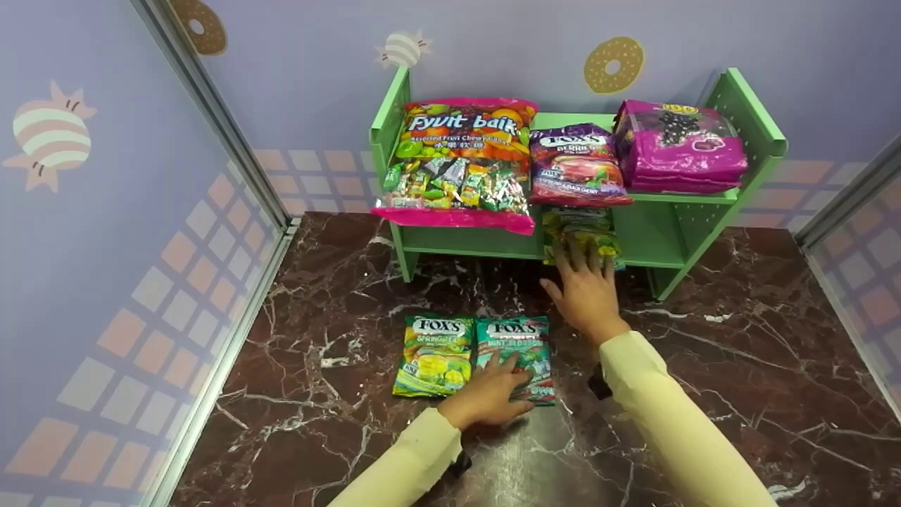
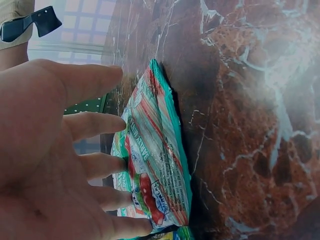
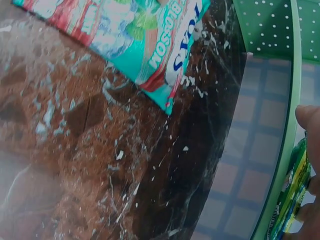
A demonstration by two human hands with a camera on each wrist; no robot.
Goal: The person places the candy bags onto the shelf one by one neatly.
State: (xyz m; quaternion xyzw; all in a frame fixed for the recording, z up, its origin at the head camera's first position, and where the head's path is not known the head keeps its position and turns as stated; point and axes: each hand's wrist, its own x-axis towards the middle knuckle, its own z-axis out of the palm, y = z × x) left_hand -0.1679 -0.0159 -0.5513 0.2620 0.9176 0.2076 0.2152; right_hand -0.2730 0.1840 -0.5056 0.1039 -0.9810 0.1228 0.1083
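Note:
My right hand [image 1: 586, 290] reaches to the lower shelf, its fingers spread against the front of a yellow-green candy bag [image 1: 578, 222]. The thumb points off to the left, apart from the bag. In the right wrist view, that yellow-green bag [image 3: 291, 195] shows edge-on beside the fingertips. My left hand [image 1: 490, 387] lies over a teal Fox's Mint Blossom candy bag [image 1: 536, 352] on the floor. Its fingers are extended, with the fingertips right at the bag [image 2: 157, 165] in the left wrist view. A yellow Fox's Spring Tea bag [image 1: 434, 355] lies flat just left of the teal one.
A green two-tier shelf [image 1: 651, 236] stands against the wall. Its upper tier bears a large Fyvit baik candy bag [image 1: 461, 162], a purple Fox's Berries bag [image 1: 577, 165] and a magenta pack [image 1: 679, 149]. The floor [image 1: 317, 422] is dark marbled stone, bounded by patterned walls.

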